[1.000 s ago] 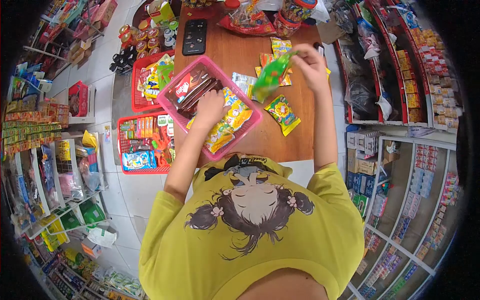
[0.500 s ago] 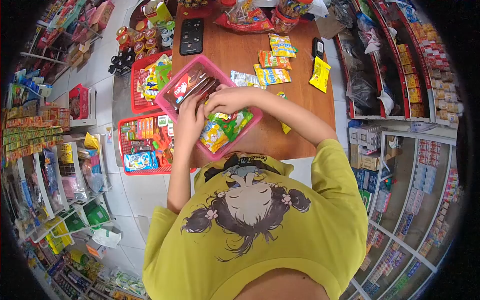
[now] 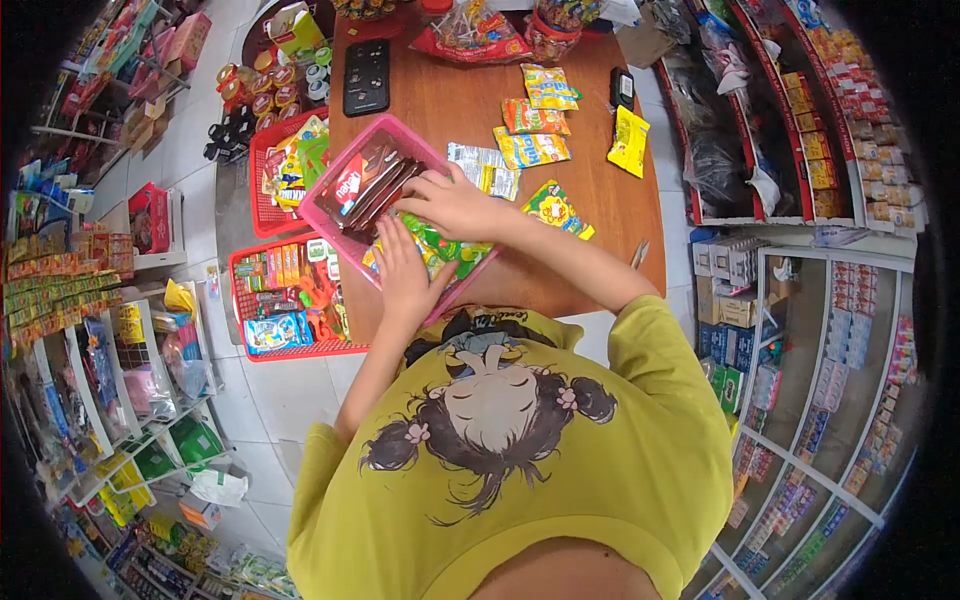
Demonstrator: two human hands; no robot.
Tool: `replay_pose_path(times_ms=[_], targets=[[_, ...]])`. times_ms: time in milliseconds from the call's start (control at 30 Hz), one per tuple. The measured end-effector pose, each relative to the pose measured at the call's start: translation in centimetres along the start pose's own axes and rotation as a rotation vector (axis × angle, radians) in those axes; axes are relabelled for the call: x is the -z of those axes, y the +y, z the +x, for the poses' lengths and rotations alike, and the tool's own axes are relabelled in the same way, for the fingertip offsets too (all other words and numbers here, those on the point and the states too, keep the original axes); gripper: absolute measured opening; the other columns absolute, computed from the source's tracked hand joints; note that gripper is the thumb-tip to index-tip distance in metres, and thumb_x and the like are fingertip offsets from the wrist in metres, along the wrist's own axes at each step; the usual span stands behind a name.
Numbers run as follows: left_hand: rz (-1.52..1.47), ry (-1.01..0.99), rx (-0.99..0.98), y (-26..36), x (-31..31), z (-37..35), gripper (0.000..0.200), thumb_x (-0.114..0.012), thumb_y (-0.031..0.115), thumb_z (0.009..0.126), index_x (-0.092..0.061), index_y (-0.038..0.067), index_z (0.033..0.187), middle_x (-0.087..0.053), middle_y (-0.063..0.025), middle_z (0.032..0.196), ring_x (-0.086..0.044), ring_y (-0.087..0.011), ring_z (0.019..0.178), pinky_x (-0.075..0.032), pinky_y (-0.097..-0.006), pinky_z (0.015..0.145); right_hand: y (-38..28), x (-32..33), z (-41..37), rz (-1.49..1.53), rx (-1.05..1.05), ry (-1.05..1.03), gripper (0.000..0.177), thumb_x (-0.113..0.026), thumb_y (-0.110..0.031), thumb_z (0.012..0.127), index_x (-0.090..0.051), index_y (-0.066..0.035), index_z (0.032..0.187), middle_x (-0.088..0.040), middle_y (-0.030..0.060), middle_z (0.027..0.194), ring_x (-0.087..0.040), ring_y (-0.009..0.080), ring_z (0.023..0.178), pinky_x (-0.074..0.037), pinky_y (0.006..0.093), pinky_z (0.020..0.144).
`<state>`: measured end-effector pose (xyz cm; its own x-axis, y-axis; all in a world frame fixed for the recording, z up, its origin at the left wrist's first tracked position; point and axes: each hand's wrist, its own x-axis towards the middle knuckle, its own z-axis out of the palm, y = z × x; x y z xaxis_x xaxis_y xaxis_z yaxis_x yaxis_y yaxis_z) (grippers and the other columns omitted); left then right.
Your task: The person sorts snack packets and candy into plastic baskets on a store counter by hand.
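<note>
A pink plastic basket [image 3: 318, 222] sits tilted at the table's left edge. Brown Nabati wafer packets [image 3: 362, 182] stand in a row in its far half, and green and yellow snack packets [image 3: 437, 240] lie in the near half. My right hand [image 3: 455, 205] reaches in from the right, its bent fingers closed at the right end of the wafer packets; the fingertips are partly hidden. My left hand [image 3: 408, 275] lies over the near packets with its fingers apart, pressing on them.
Two red baskets of sweets, one near [image 3: 300, 352] and one farther [image 3: 262, 215], flank the pink one. On the wooden table [image 3: 600, 220] lie several snack packets [image 3: 533, 148], a green-yellow packet [image 3: 556, 208], a black phone [image 3: 366, 78] and scissors [image 3: 640, 254]. Shelves line both sides.
My left hand has moved from the wafer packets down onto the green and yellow packets. My right hand has shifted slightly, and more of the wafer packets' edges show. The view has shifted a little.
</note>
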<state>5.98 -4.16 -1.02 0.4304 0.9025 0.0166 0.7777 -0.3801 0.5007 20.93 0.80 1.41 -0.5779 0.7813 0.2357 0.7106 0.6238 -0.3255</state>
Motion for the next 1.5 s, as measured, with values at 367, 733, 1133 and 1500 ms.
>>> replay_pose_path(times_ms=[367,733,1133,1500], targets=[[0.247,-0.029,-0.040,-0.5,-1.3,0.2,0.081,-0.052,0.036,0.066,-0.013,-0.012,0.118,-0.010,-0.0267,0.126,-0.008,-0.0351,0.119,-0.010,-0.0427,0.095,-2.8,-4.4,-3.4,-0.225,-0.226,0.168,0.042,-0.051,-0.027,0.069,-0.045,-0.009,0.106,-0.040,0.0025,0.115,-0.036,0.0190,0.108,-0.017,0.0505,0.089],[0.226,-0.043,-0.043,-0.8,-1.9,0.3,0.080,-0.053,0.035,0.066,-0.013,-0.011,0.118,-0.011,-0.0263,0.125,-0.009,-0.0358,0.118,-0.011,-0.0435,0.094,-2.5,-4.9,-3.5,-0.209,-0.217,0.169,0.041,-0.048,-0.025,0.070,-0.045,-0.008,0.106,-0.041,0.0032,0.115,-0.036,0.0186,0.107,-0.015,0.0577,0.086],[0.238,-0.050,-0.019,-0.1,-0.6,0.3,0.081,-0.052,0.038,0.067,-0.013,-0.012,0.118,-0.011,-0.0279,0.125,-0.007,-0.0362,0.119,-0.009,-0.0438,0.095,-2.9,-4.3,-3.4,-0.141,-0.244,0.080,0.042,-0.041,-0.026,0.077,-0.037,-0.010,0.115,-0.029,0.0021,0.124,-0.028,0.0196,0.114,-0.009,0.0616,0.085],[0.077,0.098,0.027,-0.4,-1.4,1.1,0.046,-0.035,0.017,0.078,-0.026,-0.011,0.114,-0.024,-0.0239,0.122,-0.019,-0.0332,0.116,-0.015,-0.0447,0.093,-0.2,-4.1,-1.7,-0.081,-0.060,0.031,0.038,-0.038,-0.028,0.078,-0.042,-0.009,0.111,-0.035,0.0053,0.121,-0.028,0.0195,0.114,-0.012,0.0522,0.092]])
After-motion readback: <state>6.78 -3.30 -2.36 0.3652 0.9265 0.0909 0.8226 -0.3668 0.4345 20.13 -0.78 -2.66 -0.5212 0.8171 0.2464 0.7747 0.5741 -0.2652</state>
